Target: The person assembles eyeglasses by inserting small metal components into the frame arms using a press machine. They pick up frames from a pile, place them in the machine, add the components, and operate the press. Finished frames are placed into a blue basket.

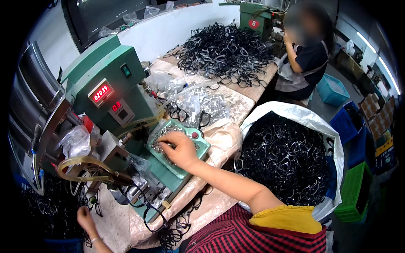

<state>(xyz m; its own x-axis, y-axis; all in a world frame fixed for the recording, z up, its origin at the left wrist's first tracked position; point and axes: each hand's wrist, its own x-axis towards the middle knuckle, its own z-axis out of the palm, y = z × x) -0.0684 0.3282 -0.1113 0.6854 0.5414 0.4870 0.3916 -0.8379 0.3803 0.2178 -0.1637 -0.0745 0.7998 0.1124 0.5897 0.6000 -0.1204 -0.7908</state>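
My right hand (179,148) is over a pale green tray (201,148), its fingers bent and pinched together among small shiny metal pieces (165,157). Whatever sits between the fingertips is too small to make out. At the lower left, my left hand (85,219) has its fingers curled closed beside a dark eyeglass frame (98,208); I cannot see what they hold. Between my hands stands a green bench machine (101,71) with red lit displays. A black eyeglass frame (145,216) hangs at the front of its metal fixture (154,195).
A white sack (337,168) full of black eyeglass frames stands at my right. More frames form a large heap (225,52) at the back, near a seated person (301,63). Frames also fill the lower left. Blue and green crates (356,192) stand at the far right.
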